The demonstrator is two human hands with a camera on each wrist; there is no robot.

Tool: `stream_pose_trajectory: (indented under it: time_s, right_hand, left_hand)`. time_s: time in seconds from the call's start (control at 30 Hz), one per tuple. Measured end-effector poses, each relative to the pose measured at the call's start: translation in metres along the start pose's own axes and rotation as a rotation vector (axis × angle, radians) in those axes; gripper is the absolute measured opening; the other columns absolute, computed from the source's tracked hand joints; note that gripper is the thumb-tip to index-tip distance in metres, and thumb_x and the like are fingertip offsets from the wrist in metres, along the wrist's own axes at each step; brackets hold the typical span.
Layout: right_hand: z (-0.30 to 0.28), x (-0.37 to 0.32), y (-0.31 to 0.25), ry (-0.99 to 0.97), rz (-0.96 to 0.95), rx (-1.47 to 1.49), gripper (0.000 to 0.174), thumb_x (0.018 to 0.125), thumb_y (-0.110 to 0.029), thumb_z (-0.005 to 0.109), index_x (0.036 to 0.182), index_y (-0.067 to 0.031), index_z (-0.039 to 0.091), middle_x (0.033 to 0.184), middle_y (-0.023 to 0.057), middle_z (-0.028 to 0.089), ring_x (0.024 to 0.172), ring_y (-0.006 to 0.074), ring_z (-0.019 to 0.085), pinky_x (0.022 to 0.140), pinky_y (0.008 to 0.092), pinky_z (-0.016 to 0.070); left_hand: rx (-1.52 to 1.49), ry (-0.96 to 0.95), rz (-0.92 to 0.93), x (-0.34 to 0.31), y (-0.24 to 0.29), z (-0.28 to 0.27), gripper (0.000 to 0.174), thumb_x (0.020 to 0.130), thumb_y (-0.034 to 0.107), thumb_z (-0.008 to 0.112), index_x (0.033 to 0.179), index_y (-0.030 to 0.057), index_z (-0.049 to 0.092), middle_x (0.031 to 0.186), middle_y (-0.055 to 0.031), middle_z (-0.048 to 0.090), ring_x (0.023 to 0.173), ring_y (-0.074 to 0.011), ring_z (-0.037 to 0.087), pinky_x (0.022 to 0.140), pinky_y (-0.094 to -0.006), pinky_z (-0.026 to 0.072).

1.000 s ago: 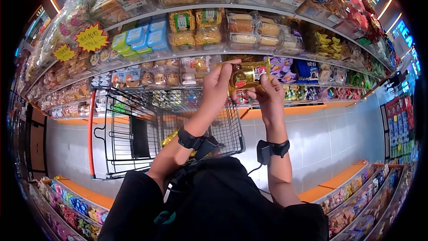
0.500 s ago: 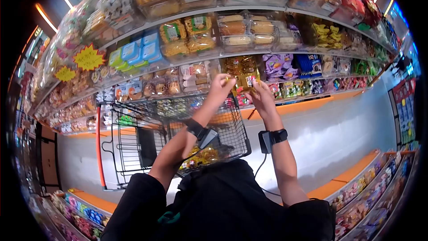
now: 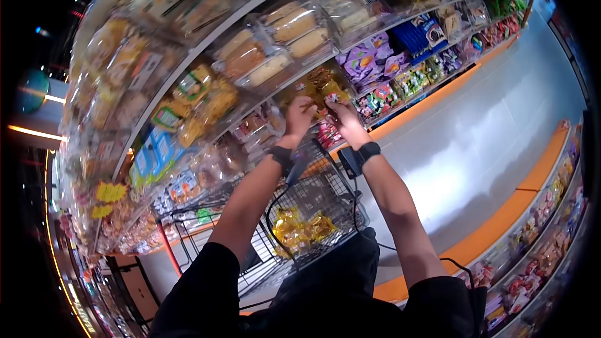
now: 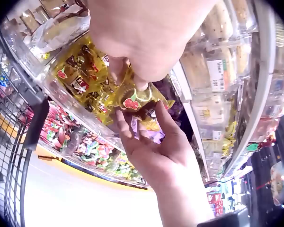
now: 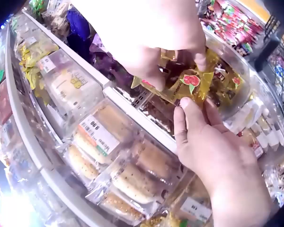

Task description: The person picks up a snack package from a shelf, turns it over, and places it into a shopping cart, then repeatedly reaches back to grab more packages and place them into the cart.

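Both hands are at a bin of yellow see-through packets (image 3: 324, 80) on a shelf. My left hand (image 3: 300, 117) pinches the edge of one such packet (image 4: 135, 101) that bears a red fruit picture. On the packet's other side my right hand (image 3: 346, 122) grips it between thumb and fingers. In the right wrist view the left hand (image 5: 222, 146) is below the packet (image 5: 191, 84), with the right hand (image 5: 146, 42) above it. Similar packets (image 4: 80, 80) lie right behind it in the bin.
A wire shopping cart (image 3: 322, 169) stands below the hands, with several yellow packets (image 3: 300, 228) inside. Purple packets (image 3: 370, 62) and blue packets (image 3: 421, 36) lie right of the bin; trays of bread rolls (image 3: 266, 66) sit on the shelf above. Grey floor (image 3: 451, 144) runs along the shelves.
The view has tilted and turned toward the bin. Both hands, earlier holding a yellow packet up before the shelf, are now closer to the bin. More of the packets in the cart shows.
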State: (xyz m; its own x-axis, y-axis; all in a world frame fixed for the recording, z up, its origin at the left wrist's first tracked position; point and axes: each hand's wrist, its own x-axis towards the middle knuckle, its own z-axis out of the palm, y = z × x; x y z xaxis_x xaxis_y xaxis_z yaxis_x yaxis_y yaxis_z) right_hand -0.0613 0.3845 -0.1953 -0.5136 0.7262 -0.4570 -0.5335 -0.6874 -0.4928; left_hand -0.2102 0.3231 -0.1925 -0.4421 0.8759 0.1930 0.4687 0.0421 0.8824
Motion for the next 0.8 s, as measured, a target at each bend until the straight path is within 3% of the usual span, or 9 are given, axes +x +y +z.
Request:
stream_pose_trajectory:
  time_s: [0.1, 0.2, 0.33, 0.47, 0.5, 0.53, 0.63, 0.7, 0.8]
  right_hand:
    - [0.007, 0.054, 0.003, 0.175, 0.012, -0.124, 0.016, 0.083, -0.005, 0.065, 0.089, -0.0107, 0.052, 0.074, 0.0025, 0.057, 0.061, 0.0133, 0.056, 0.048, 0.0275, 0.0442]
    - [-0.004, 0.108, 0.009, -0.051, -0.113, -0.177, 0.011, 0.083, -0.010, 0.065, 0.087, -0.0099, 0.055, 0.070, 0.0012, 0.056, 0.057, 0.0117, 0.055, 0.047, 0.0250, 0.0423]
    - [0.007, 0.162, 0.016, 0.213, -0.157, -0.304, 0.011, 0.082, -0.010, 0.065, 0.086, -0.0060, 0.057, 0.066, 0.0025, 0.056, 0.056, 0.0147, 0.054, 0.051, 0.0289, 0.0426]
    - [0.003, 0.227, 0.055, 0.458, -0.323, -0.521, 0.023, 0.079, -0.020, 0.070, 0.074, -0.0011, 0.057, 0.066, 0.0070, 0.058, 0.056, 0.0176, 0.054, 0.049, 0.0342, 0.0422]
    - [0.004, 0.234, 0.056, 0.532, -0.354, -0.606, 0.026, 0.079, -0.022, 0.070, 0.072, -0.0006, 0.057, 0.065, 0.0073, 0.058, 0.055, 0.0176, 0.054, 0.048, 0.0350, 0.0422]
    - [-0.001, 0.240, 0.053, 0.458, -0.166, -0.636, 0.045, 0.072, -0.036, 0.074, 0.090, 0.0035, 0.062, 0.093, 0.0251, 0.064, 0.086, 0.0405, 0.062, 0.072, 0.0433, 0.0499]
    - [0.003, 0.230, 0.041, 0.505, -0.193, -0.784, 0.031, 0.080, -0.029, 0.068, 0.083, 0.0006, 0.062, 0.074, 0.0161, 0.065, 0.058, 0.0265, 0.063, 0.053, 0.0402, 0.0469]
    - [0.005, 0.214, 0.033, 0.467, -0.430, -0.897, 0.036, 0.075, -0.033, 0.069, 0.078, 0.0027, 0.064, 0.078, 0.0252, 0.064, 0.070, 0.0395, 0.064, 0.063, 0.0436, 0.0485]
    - [0.010, 0.209, 0.034, 0.550, -0.365, -0.847, 0.039, 0.073, -0.034, 0.071, 0.072, 0.0035, 0.064, 0.074, 0.0234, 0.065, 0.070, 0.0354, 0.065, 0.064, 0.0425, 0.0493]
  left_hand:
    - [0.200, -0.020, 0.149, 0.034, -0.004, 0.007, 0.025, 0.080, 0.009, 0.065, 0.103, 0.0004, 0.058, 0.098, -0.0142, 0.063, 0.093, -0.0253, 0.061, 0.081, -0.0346, 0.0479]
    - [0.367, 0.021, 0.283, 0.068, -0.037, 0.017, 0.024, 0.085, 0.018, 0.059, 0.102, 0.0005, 0.059, 0.097, -0.0182, 0.062, 0.087, -0.0323, 0.061, 0.076, -0.0396, 0.0470]
    - [0.754, -0.158, 0.051, 0.111, -0.043, 0.024, 0.019, 0.083, 0.019, 0.055, 0.094, 0.0065, 0.064, 0.091, -0.0181, 0.063, 0.087, -0.0332, 0.060, 0.080, -0.0424, 0.0449]
    - [0.748, -0.128, 0.432, 0.126, -0.067, 0.024, 0.024, 0.085, 0.021, 0.053, 0.099, 0.0033, 0.061, 0.097, -0.0198, 0.062, 0.090, -0.0338, 0.059, 0.080, -0.0426, 0.0449]
    - [0.772, -0.121, 0.535, 0.129, -0.076, 0.025, 0.023, 0.087, 0.019, 0.051, 0.099, 0.0021, 0.060, 0.096, -0.0204, 0.061, 0.089, -0.0344, 0.059, 0.080, -0.0425, 0.0453]
    - [0.793, -0.115, 0.641, 0.132, -0.083, 0.027, 0.022, 0.089, 0.017, 0.049, 0.100, 0.0009, 0.059, 0.095, -0.0211, 0.061, 0.089, -0.0349, 0.059, 0.079, -0.0424, 0.0457]
    - [1.080, -0.221, 0.603, 0.134, -0.096, 0.026, 0.023, 0.091, 0.014, 0.045, 0.105, -0.0014, 0.056, 0.097, -0.0225, 0.059, 0.093, -0.0352, 0.057, 0.083, -0.0424, 0.0449]
    - [1.086, -0.239, 0.548, 0.143, -0.100, 0.032, 0.024, 0.090, 0.012, 0.045, 0.107, -0.0022, 0.055, 0.098, -0.0232, 0.058, 0.096, -0.0352, 0.056, 0.086, -0.0420, 0.0441]
    - [0.912, -0.102, 0.589, 0.136, -0.096, 0.031, 0.024, 0.089, 0.008, 0.048, 0.110, -0.0025, 0.054, 0.099, -0.0221, 0.058, 0.097, -0.0351, 0.056, 0.086, -0.0422, 0.0438]
